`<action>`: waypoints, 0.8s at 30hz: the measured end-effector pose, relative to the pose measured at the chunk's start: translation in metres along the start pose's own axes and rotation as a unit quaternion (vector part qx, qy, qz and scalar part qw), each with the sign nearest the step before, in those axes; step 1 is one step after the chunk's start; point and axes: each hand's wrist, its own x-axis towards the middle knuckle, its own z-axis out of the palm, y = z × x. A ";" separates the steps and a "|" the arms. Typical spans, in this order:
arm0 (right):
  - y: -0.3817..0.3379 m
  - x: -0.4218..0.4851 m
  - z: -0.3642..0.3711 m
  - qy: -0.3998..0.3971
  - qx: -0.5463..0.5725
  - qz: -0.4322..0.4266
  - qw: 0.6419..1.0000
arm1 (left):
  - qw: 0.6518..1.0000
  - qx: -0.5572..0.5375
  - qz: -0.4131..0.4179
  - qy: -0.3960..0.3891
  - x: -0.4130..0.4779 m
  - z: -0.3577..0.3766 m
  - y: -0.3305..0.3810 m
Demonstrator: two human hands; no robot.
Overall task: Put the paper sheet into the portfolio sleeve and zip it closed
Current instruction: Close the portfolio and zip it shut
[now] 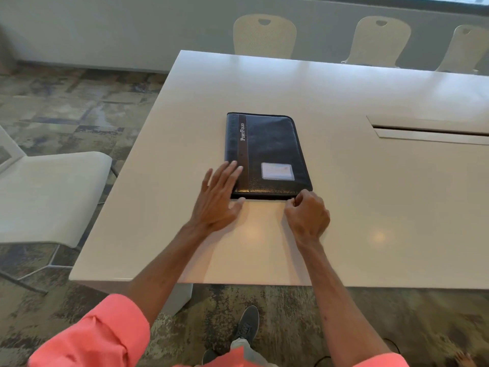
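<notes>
The portfolio (267, 152) lies closed and flat at the middle of the table (370, 207), its contents hidden by the cover. At its 7 o'clock corner the left hand (217, 200) rests with straight, spread fingers pressing the cover. At 5 o'clock the right hand (308, 215) is curled, pinching at the near edge, though what sits between its fingertips is too small to tell. A chair (53, 192) stands at 9 o'clock, cut off by the frame.

Grained, glossy leather-look portfolio (270, 152) on smooth, semi-gloss table (370, 194).
</notes>
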 end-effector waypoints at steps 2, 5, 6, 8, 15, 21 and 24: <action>0.001 -0.002 0.002 0.004 0.000 -0.003 1.000 | 0.998 0.033 0.040 -0.040 0.018 0.009 0.017; 0.005 -0.004 0.005 0.010 0.000 -0.010 1.000 | 0.989 0.063 0.078 -0.106 0.045 0.025 0.040; 0.006 -0.004 0.005 0.012 0.001 -0.014 1.000 | 0.986 0.071 0.085 -0.128 0.052 0.030 0.046; 0.008 -0.004 0.005 0.013 0.003 -0.028 1.000 | 0.980 0.076 0.099 -0.156 0.063 0.038 0.056; 0.019 0.000 0.001 0.026 -0.021 -0.033 0.999 | 0.978 0.083 0.109 -0.155 0.065 0.049 0.061; 0.036 0.019 -0.005 0.057 -0.051 -0.009 0.997 | 0.980 0.101 0.128 -0.113 0.059 0.051 0.057; 0.038 0.025 -0.003 0.059 -0.061 -0.004 0.996 | 0.979 0.105 0.138 -0.108 0.056 0.052 0.051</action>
